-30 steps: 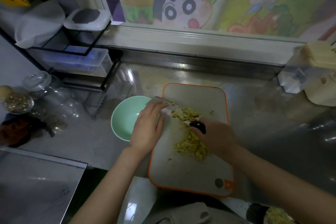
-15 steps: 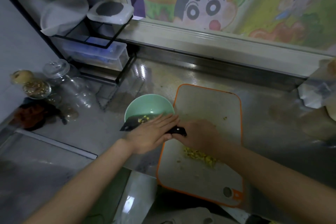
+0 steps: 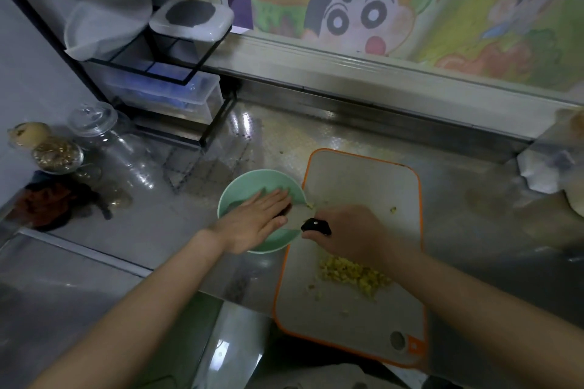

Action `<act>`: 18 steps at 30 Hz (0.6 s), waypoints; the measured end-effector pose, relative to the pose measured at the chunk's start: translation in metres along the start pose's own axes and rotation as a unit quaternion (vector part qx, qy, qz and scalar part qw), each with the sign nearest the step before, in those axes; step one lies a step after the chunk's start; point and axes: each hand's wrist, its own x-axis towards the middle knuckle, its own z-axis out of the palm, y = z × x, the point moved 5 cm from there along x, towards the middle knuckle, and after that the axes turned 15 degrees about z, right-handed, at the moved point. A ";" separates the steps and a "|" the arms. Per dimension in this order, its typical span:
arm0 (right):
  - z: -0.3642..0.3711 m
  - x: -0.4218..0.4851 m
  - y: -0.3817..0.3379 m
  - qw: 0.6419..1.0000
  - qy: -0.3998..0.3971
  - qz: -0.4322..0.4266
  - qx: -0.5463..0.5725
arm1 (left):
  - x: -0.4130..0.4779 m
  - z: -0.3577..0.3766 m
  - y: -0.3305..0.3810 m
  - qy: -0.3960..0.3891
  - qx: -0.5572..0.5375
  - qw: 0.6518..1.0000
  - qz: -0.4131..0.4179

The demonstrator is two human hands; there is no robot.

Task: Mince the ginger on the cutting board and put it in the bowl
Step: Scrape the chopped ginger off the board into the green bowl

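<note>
Now over the bowl: the knife (image 3: pixel 311 224), which a second ago lay on the cutting board (image 3: pixel 363 180) gathering minced ginger (image 3: pixel 350 275), is held across the mint-green bowl (image 3: pixel 243 183) at the centre of the frame. The left hand (image 3: pixel 256 219) lies flat on the blade with straight fingers, apparently wiping the load off; the right hand (image 3: pixel 350 230) is wrapped around the black handle. A few yellow bits cling near the blade's heel at the bowl's rim. Whether any ginger has landed inside cannot be seen, as the hand covers it. A good heap remains on the board at lower centre-right, below the right wrist, so the transfer looks only partly done and at least one more scoop seems due.

Board and bowl sit touching on a patterned steel counter (image 3: pixel 331 139). A black wire rack (image 3: pixel 189 73) with plastic boxes fills the upper left, glass jars (image 3: pixel 94 123) stand at left, and a cartoon poster (image 3: pixel 357 9) spans the top.
</note>
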 end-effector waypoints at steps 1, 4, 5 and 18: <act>0.000 0.000 0.000 1.000 0.004 -0.002 -0.002 | 0.001 -0.002 0.001 0.011 0.001 1.000 0.001; -0.002 0.003 -0.001 0.999 0.030 -0.008 0.013 | 0.009 -0.010 0.017 0.040 0.001 0.998 0.043; -0.003 0.003 -0.003 0.999 0.035 -0.010 0.012 | 0.012 -0.011 0.023 0.038 0.000 0.997 0.059; -0.010 0.002 -0.004 0.998 0.058 -0.012 -0.004 | 0.002 0.001 0.003 0.023 0.032 0.999 -0.004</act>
